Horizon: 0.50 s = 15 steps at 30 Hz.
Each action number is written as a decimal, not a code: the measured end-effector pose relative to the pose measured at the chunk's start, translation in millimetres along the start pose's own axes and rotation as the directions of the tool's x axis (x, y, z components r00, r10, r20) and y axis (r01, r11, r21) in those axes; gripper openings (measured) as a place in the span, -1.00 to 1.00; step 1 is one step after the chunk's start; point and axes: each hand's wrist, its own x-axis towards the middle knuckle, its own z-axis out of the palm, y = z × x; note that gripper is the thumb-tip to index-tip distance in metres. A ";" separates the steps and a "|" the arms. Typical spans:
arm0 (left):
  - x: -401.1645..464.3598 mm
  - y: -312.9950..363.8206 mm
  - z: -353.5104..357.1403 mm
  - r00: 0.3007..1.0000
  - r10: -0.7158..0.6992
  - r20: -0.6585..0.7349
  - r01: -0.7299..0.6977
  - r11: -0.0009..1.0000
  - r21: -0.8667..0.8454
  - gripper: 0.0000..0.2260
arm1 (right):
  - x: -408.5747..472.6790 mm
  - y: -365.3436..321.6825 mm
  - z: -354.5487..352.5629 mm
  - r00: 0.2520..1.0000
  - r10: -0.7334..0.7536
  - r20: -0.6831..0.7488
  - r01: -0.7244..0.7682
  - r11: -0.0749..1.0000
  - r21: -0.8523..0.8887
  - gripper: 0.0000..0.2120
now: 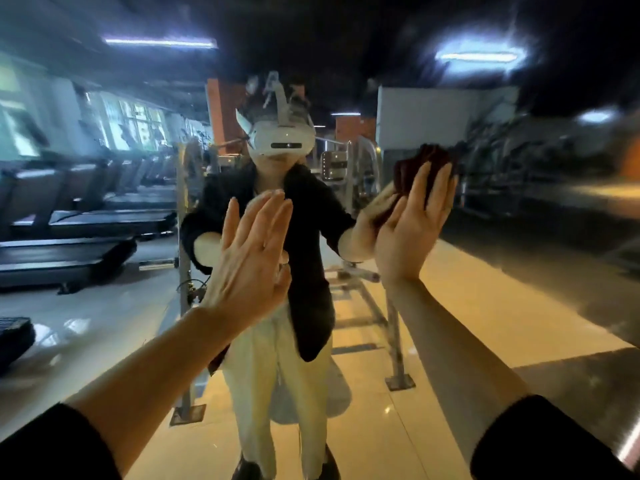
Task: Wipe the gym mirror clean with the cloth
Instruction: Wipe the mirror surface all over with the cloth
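Pressing hand: the right hand point(414, 223), right of centre in the frame, lies flat with straight fingers against a dark red cloth point(424, 168), holding it to the mirror point(519, 289); the fingers do not curl round the cloth.
Free hand: the left hand point(251, 252), at centre, is spread with straight fingers, palm toward the glass, holding nothing; whether it touches the glass cannot be told.
Sleeves: black cuffs point(52, 445) sit at the lower left and lower right corners, forearms bare above them.
Cloth place: bunched under and above the right fingertips, in the upper right-centre of the frame, blurred, meeting its own reflection.
Mirror: fills the frame; its surface shows only through the reflections.
Reflected person: at centre, in a black top and pale trousers point(280, 393), wearing a white headset point(282, 140), with both palms raised to meet the real ones.
Reflected floor: glossy pale tiles point(467, 323) lower right, a darker strip beyond them.
Reflected machines: a row of treadmills point(86, 223) along the left; a grey metal frame point(393, 327) behind the person.
Far back: windows point(135, 126) upper left, orange pillars point(221, 112) upper centre, strip lights point(159, 42) on a dark ceiling.
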 end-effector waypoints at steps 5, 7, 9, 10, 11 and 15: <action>23.2 -29.1 -19.9 0.991 0.120 -0.052 -0.115 0.989 0.089 -0.27 | -70.3 -4.0 5.6 0.702 -0.624 0.343 0.652 0.757 0.042 -0.45; 33.9 -44.8 -29.1 0.987 0.155 -0.040 -0.147 0.978 0.150 -0.28 | -38.6 -0.4 -0.3 0.713 -0.623 0.323 0.655 0.756 0.012 -0.50; 48.0 -61.1 -38.0 0.981 0.193 -0.031 -0.183 0.964 0.194 -0.32 | 7.7 -13.8 0.7 0.908 -0.383 0.172 0.401 0.911 -0.092 -0.52; 55.9 -68.6 -42.3 0.975 0.217 -0.040 -0.204 0.955 0.215 -0.34 | 30.4 -26.2 3.6 0.968 -0.239 0.079 0.247 0.962 -0.114 -0.48; 64.3 -75.6 -46.9 0.969 0.240 -0.058 -0.220 0.946 0.236 -0.35 | 44.7 -40.1 9.9 0.990 -0.141 0.014 0.141 0.982 -0.125 -0.46; 96.2 -92.4 -61.6 0.949 0.263 -0.172 -0.210 0.938 0.275 -0.40 | 6.9 -71.0 40.4 0.929 -0.362 0.075 0.369 0.923 -0.114 -0.48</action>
